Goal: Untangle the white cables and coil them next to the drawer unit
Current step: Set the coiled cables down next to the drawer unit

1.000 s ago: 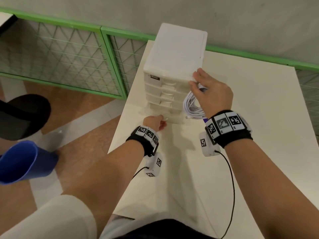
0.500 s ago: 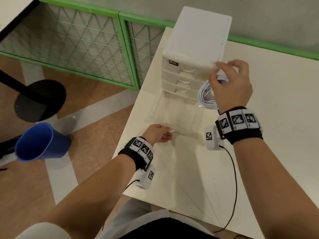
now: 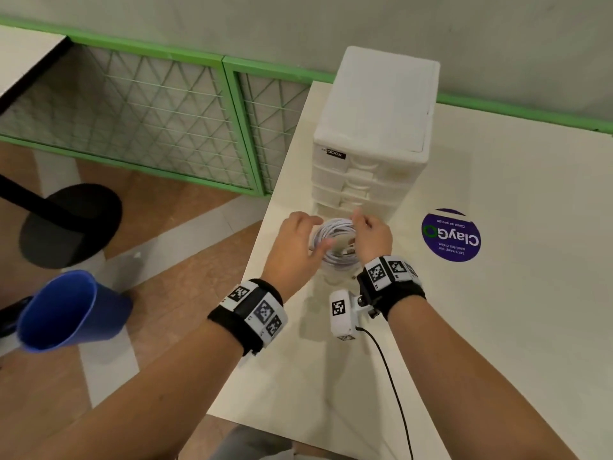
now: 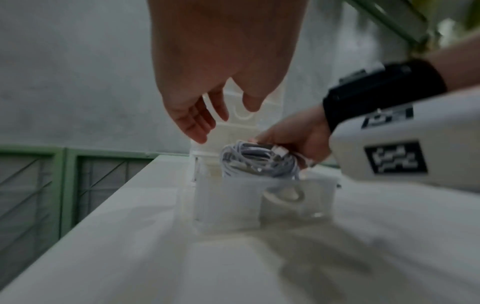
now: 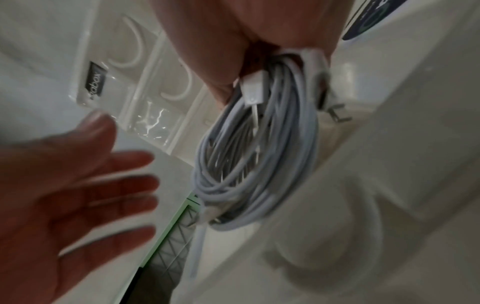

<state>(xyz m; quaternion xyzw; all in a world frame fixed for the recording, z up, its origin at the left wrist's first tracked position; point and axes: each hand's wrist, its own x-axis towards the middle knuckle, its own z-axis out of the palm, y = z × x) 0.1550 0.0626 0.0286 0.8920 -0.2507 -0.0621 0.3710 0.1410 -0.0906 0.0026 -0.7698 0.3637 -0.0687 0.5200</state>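
A white drawer unit (image 3: 374,127) stands at the table's far left corner. Its translucent bottom drawer (image 4: 262,199) is pulled out toward me. My right hand (image 3: 361,224) grips a coil of white cables (image 3: 335,247) at its right side and holds it in front of the unit, just over the pulled-out drawer. In the right wrist view the coil (image 5: 259,154) hangs from my fingers, with white plugs at its top. My left hand (image 3: 313,234) hovers beside the coil's left side, fingers spread and holding nothing. The left wrist view shows the coil (image 4: 257,162) above the drawer front.
The white table (image 3: 497,327) carries a round purple sticker (image 3: 451,235) right of the unit. Its left edge drops to the floor, where a blue cup (image 3: 73,310) and a black stool base (image 3: 69,224) stand. A green mesh fence (image 3: 149,111) lines the wall.
My right hand carried the coil from the unit's right side round to its front, over the pulled-out drawer. My left hand let go of the drawer handle and rose beside the coil.
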